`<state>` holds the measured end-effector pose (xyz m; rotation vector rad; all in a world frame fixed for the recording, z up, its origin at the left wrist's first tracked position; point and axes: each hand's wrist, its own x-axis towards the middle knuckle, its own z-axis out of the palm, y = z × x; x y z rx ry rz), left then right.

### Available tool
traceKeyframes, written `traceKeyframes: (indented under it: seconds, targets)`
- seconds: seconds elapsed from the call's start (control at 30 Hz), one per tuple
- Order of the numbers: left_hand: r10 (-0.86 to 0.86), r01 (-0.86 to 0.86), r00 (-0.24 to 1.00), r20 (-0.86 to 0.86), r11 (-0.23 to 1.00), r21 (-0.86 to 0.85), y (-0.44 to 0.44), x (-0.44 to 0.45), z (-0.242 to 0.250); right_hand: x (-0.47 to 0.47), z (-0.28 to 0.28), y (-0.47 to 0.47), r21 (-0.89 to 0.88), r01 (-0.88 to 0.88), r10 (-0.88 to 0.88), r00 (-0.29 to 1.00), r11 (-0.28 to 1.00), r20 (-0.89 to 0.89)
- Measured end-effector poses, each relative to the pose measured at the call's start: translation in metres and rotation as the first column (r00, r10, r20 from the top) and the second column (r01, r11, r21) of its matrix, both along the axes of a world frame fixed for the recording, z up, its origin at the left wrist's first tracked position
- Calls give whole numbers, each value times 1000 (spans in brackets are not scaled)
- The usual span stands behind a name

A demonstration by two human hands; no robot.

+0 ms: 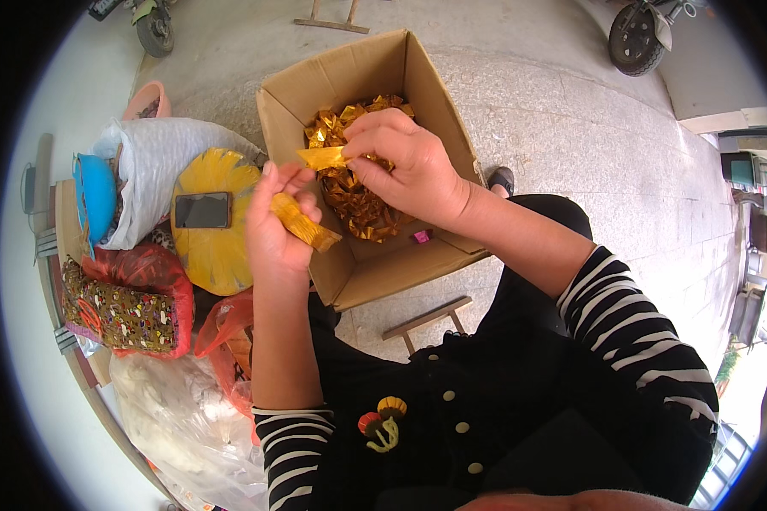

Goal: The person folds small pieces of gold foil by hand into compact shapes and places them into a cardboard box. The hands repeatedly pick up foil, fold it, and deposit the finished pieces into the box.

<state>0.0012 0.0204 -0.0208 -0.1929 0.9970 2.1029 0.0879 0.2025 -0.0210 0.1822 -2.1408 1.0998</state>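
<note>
A bundle of gold foil paper [302, 222] lies across the palm of my left hand [280, 223], held by its curled fingers. My right hand [409, 169] pinches a small folded piece of gold foil paper [321, 158] between thumb and fingers, a little above and to the right of the bundle. Both hands are over an open cardboard box [390, 278]. Inside it lies a heap of folded gold foil pieces [358, 207], partly hidden by my right hand. A small pink piece [422, 237] rests near the box's lower right corner.
On the left, a phone [202, 211] lies on a round yellow surface [214, 262], beside a white woven sack [166, 153], a blue bowl [96, 198] and a patterned cloth bundle [124, 310]. Clear plastic bags [179, 409] are lower left. A wooden stand [428, 317] is below the box.
</note>
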Motion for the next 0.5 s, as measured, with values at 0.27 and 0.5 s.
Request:
traceKeyframes:
  seconds: [0.27,0.5]
  targets:
    - [-87,29,951,-296,980,-195,10,10,1,10,11,-2,-371,-222,306,934,901,185]
    - [-164,85,928,-335,968,-236,7,11,3,0,4,2,-960,116,717,644,255,268]
